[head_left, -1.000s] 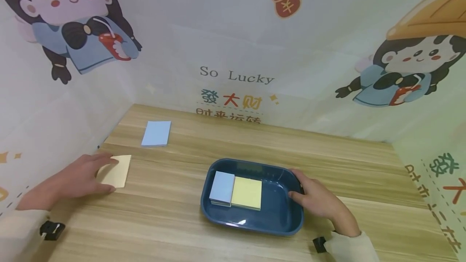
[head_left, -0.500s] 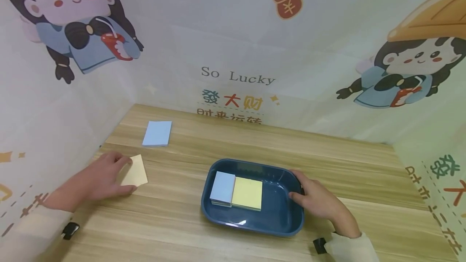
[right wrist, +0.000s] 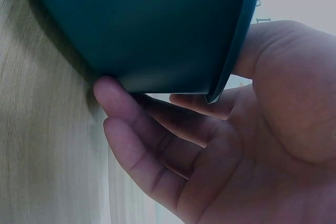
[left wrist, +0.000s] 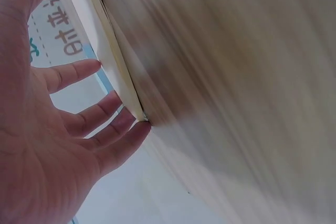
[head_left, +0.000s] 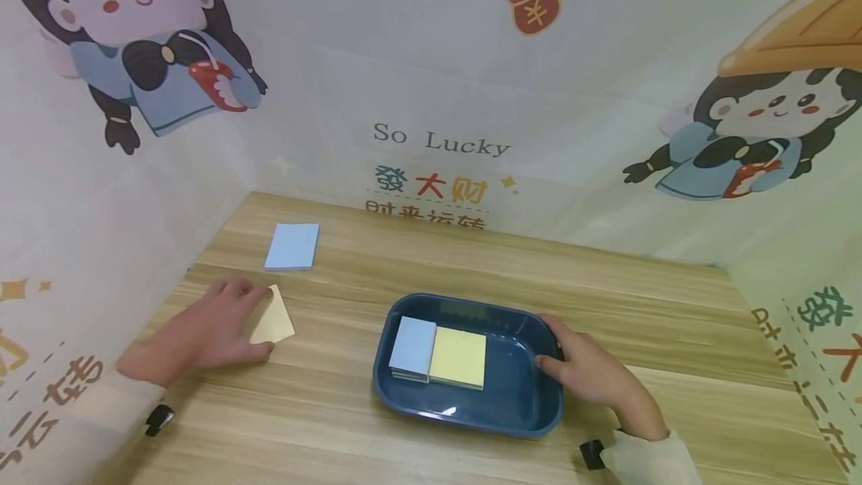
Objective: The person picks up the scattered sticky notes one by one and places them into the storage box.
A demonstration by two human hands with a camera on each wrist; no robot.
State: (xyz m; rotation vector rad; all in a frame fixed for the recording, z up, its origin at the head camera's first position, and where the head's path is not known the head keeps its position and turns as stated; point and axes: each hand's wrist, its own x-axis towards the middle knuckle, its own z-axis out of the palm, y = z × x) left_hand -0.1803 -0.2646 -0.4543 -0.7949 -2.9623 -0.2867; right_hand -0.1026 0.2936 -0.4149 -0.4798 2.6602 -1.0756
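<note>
My left hand [head_left: 214,329] holds a pale yellow sticky-note pad [head_left: 274,320] by its edges, thumb on the near side and fingers on the far side. The left wrist view has the same pad [left wrist: 108,45] edge-on, low over the wood, with fingertips along it. My right hand [head_left: 589,365] grips the right end of a dark blue tray [head_left: 518,403], thumb over the rim. From the right wrist, fingers [right wrist: 126,150] reach under the tray's outer wall [right wrist: 147,35]. Inside the tray, a light blue pad [head_left: 413,345] on a small stack sits beside a yellow pad [head_left: 459,358].
Another light blue pad [head_left: 292,247] lies at the back left of the wooden table [head_left: 337,418]. Printed cloth walls [head_left: 316,81] enclose the table at the back, left and right. Bare tray floor shows to the right of the yellow pad.
My left hand has moved right across the table, bringing the pale yellow pad with it and turning it a little. The right hand and tray have stayed in place.
</note>
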